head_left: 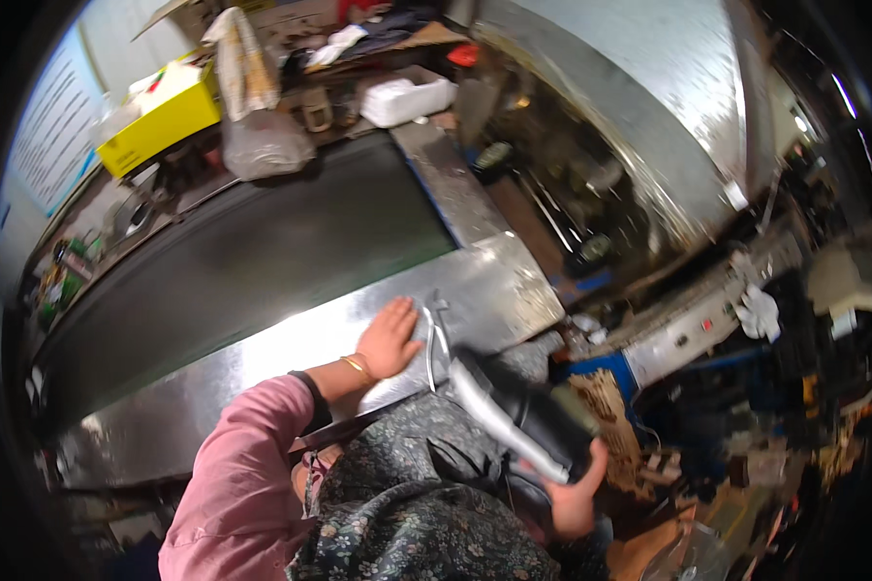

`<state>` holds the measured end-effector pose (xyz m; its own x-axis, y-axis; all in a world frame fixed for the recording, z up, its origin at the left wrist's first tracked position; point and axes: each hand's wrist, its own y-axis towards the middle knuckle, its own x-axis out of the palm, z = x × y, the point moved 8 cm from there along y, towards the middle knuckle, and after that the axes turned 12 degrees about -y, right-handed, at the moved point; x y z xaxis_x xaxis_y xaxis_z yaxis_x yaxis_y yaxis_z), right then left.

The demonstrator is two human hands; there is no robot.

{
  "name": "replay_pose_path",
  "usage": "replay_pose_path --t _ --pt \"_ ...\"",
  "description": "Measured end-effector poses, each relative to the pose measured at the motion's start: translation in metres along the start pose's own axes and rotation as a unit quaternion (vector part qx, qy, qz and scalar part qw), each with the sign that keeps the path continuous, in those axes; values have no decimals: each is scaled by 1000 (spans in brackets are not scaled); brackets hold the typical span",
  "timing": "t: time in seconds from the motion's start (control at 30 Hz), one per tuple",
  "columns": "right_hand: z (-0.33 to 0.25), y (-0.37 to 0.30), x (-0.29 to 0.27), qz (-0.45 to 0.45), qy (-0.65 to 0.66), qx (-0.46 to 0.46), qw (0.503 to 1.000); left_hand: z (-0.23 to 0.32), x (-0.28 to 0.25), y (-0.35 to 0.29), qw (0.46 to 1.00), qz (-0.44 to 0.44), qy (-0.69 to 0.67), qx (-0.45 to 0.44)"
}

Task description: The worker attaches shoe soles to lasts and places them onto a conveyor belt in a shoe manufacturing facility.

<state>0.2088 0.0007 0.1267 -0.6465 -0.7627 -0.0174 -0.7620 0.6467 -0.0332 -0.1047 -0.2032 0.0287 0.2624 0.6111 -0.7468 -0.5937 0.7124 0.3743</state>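
My right hand [576,499] grips one end of a black shoe with a white sole [513,412], tilted in front of my floral apron [407,484]. The shoe is a little blurred by motion. On the shiny metal tabletop [262,349], my left hand [390,339] lies with its fingers stretched out, holding nothing. Just right of those fingers rests a slim metal hand tool with two curved handles [436,344]. Its kind is hard to make out.
Beyond the metal top runs a dark conveyor belt [291,228]. A yellow box [160,116], a plastic bag [262,145] and a white tray [407,95] stand along its far side. Machinery [572,194] is at the right, near a panel with buttons [693,334].
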Motion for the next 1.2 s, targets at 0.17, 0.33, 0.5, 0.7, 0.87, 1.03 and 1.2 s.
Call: replay_pose_path --t 0.17,0.33,0.5,0.7,0.87,1.03,1.2 --pt "21 269 52 2 168 45 985 14 -9 8 1000 -7 20 -17" --pt "25 369 138 -104 -173 -98 974 17 8 20 1000 -16 -10 -19" --pt "38 187 224 -361 -310 -99 874 -6 -25 -9 998 2 16 -54" --pt "93 39 -45 26 -206 101 973 11 -16 17 1000 -25 -6 -18" --pt "46 -134 -204 393 -270 97 874 40 -10 19 999 -35 -10 14" --pt "-12 -185 -143 424 -386 -2 819 -24 13 -16 987 -95 58 112" --pt "-6 -200 -114 352 -299 84 883 8 6 -11 986 -52 76 136"
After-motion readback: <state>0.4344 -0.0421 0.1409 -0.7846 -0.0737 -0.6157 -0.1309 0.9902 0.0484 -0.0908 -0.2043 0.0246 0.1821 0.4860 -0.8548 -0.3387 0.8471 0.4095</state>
